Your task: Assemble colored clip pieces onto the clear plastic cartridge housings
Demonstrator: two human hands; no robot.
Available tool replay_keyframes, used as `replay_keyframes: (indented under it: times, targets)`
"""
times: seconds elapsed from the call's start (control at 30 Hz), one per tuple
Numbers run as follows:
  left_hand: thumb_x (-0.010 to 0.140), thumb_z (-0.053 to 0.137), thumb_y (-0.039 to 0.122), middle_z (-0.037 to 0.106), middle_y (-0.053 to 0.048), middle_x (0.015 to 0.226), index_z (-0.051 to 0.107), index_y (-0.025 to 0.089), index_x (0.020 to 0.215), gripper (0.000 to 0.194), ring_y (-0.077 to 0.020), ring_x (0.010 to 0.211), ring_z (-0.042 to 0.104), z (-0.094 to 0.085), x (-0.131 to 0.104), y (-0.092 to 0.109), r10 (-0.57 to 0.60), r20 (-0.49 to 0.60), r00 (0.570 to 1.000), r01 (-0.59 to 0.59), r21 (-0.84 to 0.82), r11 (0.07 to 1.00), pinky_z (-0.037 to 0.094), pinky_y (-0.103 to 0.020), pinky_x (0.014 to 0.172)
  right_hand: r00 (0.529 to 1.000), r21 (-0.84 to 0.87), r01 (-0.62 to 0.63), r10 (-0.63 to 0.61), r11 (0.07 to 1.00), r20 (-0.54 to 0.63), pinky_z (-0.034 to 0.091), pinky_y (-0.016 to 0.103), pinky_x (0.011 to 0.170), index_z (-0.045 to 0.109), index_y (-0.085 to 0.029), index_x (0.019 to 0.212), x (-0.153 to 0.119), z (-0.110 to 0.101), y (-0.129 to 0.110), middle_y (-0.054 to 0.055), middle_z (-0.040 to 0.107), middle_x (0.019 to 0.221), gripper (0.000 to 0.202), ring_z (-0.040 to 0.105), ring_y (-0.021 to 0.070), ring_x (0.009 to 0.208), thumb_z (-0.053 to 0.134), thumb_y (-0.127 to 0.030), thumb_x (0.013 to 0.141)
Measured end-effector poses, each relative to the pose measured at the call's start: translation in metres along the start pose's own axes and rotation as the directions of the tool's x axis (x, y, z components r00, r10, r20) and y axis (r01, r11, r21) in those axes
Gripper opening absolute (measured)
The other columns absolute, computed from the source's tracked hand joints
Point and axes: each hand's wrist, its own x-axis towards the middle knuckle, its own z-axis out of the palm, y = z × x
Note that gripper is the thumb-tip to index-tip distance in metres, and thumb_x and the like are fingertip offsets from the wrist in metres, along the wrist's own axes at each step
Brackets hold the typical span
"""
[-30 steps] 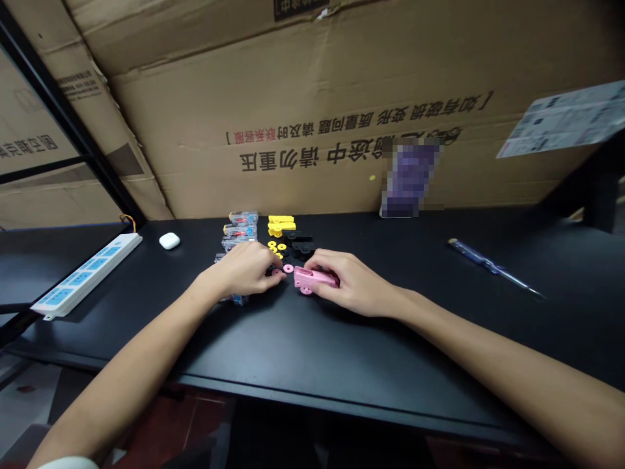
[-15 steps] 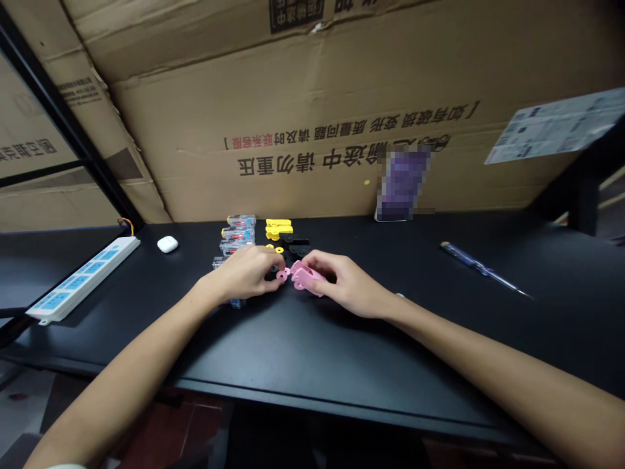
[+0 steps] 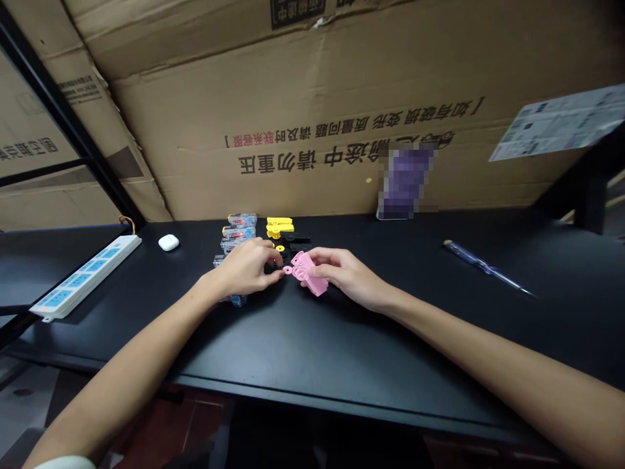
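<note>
My right hand [image 3: 354,280] grips a pink plastic part [image 3: 315,280] between thumb and fingers, its end turned toward my left hand. A round pink piece lies against that end. The fingers of my left hand [image 3: 247,266] are curled, with a small pink ring [image 3: 288,270] at the thumb tip, right beside the pink part. Behind my left hand lie black plastic parts [image 3: 297,238], a yellow ring [image 3: 280,248] and yellow plastic parts [image 3: 280,228]. Several clear-and-blue wrapped pieces [image 3: 240,232] stand in a column, partly hidden by my left hand.
A white power strip [image 3: 88,277] and a white earbud case [image 3: 168,243] are on the left of the black table [image 3: 293,352]. To the right lies a screwdriver [image 3: 488,267]. A blurred purple phone-like object [image 3: 405,182] leans on the cardboard [image 3: 195,130] at the back.
My right hand has tilted the pink part, so its flat outer side now faces me. The pink ring at my left fingertips has shifted slightly right and up, nearer the part.
</note>
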Motion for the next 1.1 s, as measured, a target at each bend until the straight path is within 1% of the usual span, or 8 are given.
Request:
replay_keyframes:
  times: [0.1, 0.2, 0.33, 0.5, 0.6, 0.73, 0.97, 1.1]
  targets:
    - [0.090, 0.061, 0.037, 0.064, -0.008, 0.089, 0.074, 0.018, 0.104, 0.027, -0.0243, 0.089, 0.059, 0.000, -0.001, -0.002, 0.024, 0.050, 0.998, -0.028, 0.094, 0.995, 0.043, -0.035, 0.077, 1.000, 0.016, -0.010, 0.010, 1.000, 0.010, 0.045, 0.030, 0.068, 0.070, -0.017, 0.088, 0.001, -0.001, 0.002, 0.003, 0.069, 0.080, 0.019, 0.063, 0.0177, 0.073, 0.063, -0.030, 0.075]
    - [0.092, 0.059, 0.035, 0.061, -0.007, 0.087, 0.074, 0.020, 0.106, 0.026, -0.0241, 0.088, 0.058, -0.001, -0.001, -0.002, 0.029, 0.091, 0.995, -0.040, 0.114, 0.993, 0.041, -0.035, 0.077, 1.000, 0.032, -0.013, 0.013, 0.999, 0.008, 0.046, 0.031, 0.069, 0.070, -0.018, 0.089, 0.001, -0.002, 0.004, 0.003, 0.069, 0.081, 0.020, 0.064, 0.0189, 0.075, 0.064, -0.031, 0.075]
    - [0.092, 0.060, 0.031, 0.060, -0.006, 0.086, 0.075, 0.020, 0.102, 0.021, -0.0209, 0.083, 0.057, 0.000, -0.001, -0.002, 0.012, 0.114, 0.993, -0.014, 0.014, 1.000, 0.041, -0.032, 0.076, 1.000, 0.024, -0.014, 0.014, 1.000, 0.008, 0.046, 0.031, 0.068, 0.070, -0.018, 0.089, 0.002, -0.003, 0.007, 0.003, 0.069, 0.081, 0.019, 0.064, 0.0192, 0.075, 0.064, -0.030, 0.076]
    - [0.085, 0.067, 0.027, 0.063, -0.003, 0.079, 0.071, 0.016, 0.087, 0.012, -0.0156, 0.073, 0.056, 0.000, 0.001, -0.001, -0.057, 0.059, 0.997, 0.067, -0.185, 0.981, 0.040, -0.028, 0.068, 1.000, 0.074, -0.031, 0.030, 0.997, 0.007, 0.046, 0.032, 0.074, 0.073, -0.019, 0.089, 0.002, -0.003, 0.006, 0.004, 0.071, 0.086, 0.019, 0.064, 0.0196, 0.080, 0.065, -0.029, 0.075]
    - [0.085, 0.066, 0.029, 0.064, 0.000, 0.070, 0.069, 0.015, 0.079, 0.015, -0.0121, 0.063, 0.054, -0.002, 0.002, 0.003, -0.143, 0.044, 0.989, 0.148, -0.407, 0.901, 0.038, -0.025, 0.061, 1.000, 0.141, -0.029, 0.028, 0.990, 0.009, 0.046, 0.032, 0.076, 0.075, -0.019, 0.094, 0.000, -0.002, 0.003, 0.005, 0.072, 0.093, 0.022, 0.063, 0.0189, 0.083, 0.068, -0.027, 0.074]
    - [0.081, 0.068, 0.034, 0.067, -0.001, 0.068, 0.069, 0.014, 0.079, 0.021, -0.0112, 0.060, 0.056, -0.002, 0.004, 0.009, -0.282, 0.013, 0.959, 0.219, -0.666, 0.713, 0.041, -0.024, 0.059, 0.997, 0.269, -0.057, 0.040, 0.961, 0.068, 0.048, 0.034, 0.080, 0.074, -0.019, 0.095, -0.002, 0.000, -0.001, 0.006, 0.073, 0.098, 0.022, 0.065, 0.0195, 0.088, 0.071, -0.026, 0.074]
    - [0.077, 0.070, 0.027, 0.073, -0.004, 0.070, 0.073, 0.013, 0.080, 0.015, -0.0133, 0.062, 0.064, 0.002, 0.006, 0.016, -0.336, -0.011, 0.942, 0.206, -0.771, 0.603, 0.050, -0.025, 0.063, 0.994, 0.351, -0.100, 0.080, 0.931, 0.072, 0.051, 0.036, 0.088, 0.072, -0.020, 0.106, -0.004, -0.003, 0.000, 0.008, 0.075, 0.106, 0.032, 0.069, 0.0221, 0.100, 0.077, -0.031, 0.076]
    - [0.082, 0.066, 0.030, 0.073, -0.006, 0.074, 0.073, 0.012, 0.086, 0.020, -0.0149, 0.066, 0.066, 0.003, 0.005, 0.017, -0.321, -0.009, 0.947, 0.205, -0.751, 0.627, 0.053, -0.028, 0.068, 0.993, 0.368, -0.116, 0.096, 0.923, 0.072, 0.052, 0.038, 0.089, 0.071, -0.019, 0.110, -0.003, -0.004, -0.001, 0.010, 0.075, 0.110, 0.037, 0.070, 0.0222, 0.098, 0.078, -0.033, 0.076]
